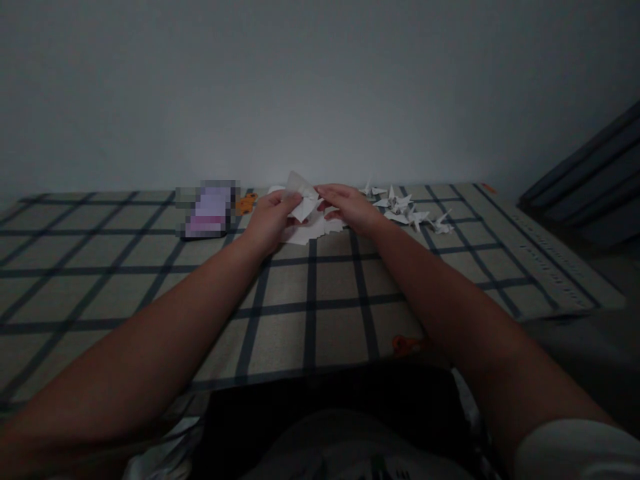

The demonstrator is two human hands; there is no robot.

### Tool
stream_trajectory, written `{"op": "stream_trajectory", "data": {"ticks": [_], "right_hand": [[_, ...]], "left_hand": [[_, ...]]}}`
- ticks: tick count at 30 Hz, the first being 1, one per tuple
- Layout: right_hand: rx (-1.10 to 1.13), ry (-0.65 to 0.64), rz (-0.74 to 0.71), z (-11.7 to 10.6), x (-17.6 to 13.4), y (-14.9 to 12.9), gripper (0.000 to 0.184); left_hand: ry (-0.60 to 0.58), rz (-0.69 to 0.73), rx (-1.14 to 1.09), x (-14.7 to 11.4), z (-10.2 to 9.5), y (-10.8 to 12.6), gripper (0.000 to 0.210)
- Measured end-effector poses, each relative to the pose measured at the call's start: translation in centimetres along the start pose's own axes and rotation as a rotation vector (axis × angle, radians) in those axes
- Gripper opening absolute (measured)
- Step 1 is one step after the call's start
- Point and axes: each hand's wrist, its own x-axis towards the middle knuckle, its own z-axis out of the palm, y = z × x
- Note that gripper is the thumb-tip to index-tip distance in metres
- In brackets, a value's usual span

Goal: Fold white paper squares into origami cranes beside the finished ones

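Note:
A partly folded white sheet of paper [301, 193] is held up off the table between my hands. My left hand [273, 217] pinches it from the left, thumb on top. At its right edge, my right hand [347, 205] has its thumb and forefinger closed on the paper, with the other fingers curled. Below both hands, a loose stack of white paper sheets [303, 235] lies on the cloth. Several folded white paper cranes [395, 200] stand in a group just right of my right hand.
A phone [209, 210] with a blurred screen rests left of my left hand. The checked tablecloth [330, 280] has orange figures printed on it. A plain wall [320, 87] rises behind the table. Dark folded fabric [590, 180] is at the far right.

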Motion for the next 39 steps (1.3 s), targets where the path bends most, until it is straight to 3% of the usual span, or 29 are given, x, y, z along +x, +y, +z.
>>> {"op": "stream_trajectory", "data": {"ticks": [11,20,28,33,39], "right_hand": [[0.127,-0.134,0.067,0.0,-0.5,-0.6,0.041],[0.190,-0.092,0.093,0.8,-0.4,-0.3,0.024],[0.134,0.000,0.049,1.4,-0.1,-0.4,0.019],[0.126,0.068,-0.015,1.8,-0.1,-0.8,0.020],[0.123,0.028,0.001,2.0,-0.5,-1.2,0.022]], "left_hand": [[0.055,0.027,0.009,-0.3,0.3,0.3,0.023],[0.001,0.042,0.186,-0.7,0.4,0.4,0.024],[-0.016,0.036,0.136,-0.8,0.8,0.5,0.025],[0.023,0.062,0.187,-0.9,0.7,0.3,0.030],[0.108,0.106,0.349,-1.3,0.8,0.8,0.028]]}}
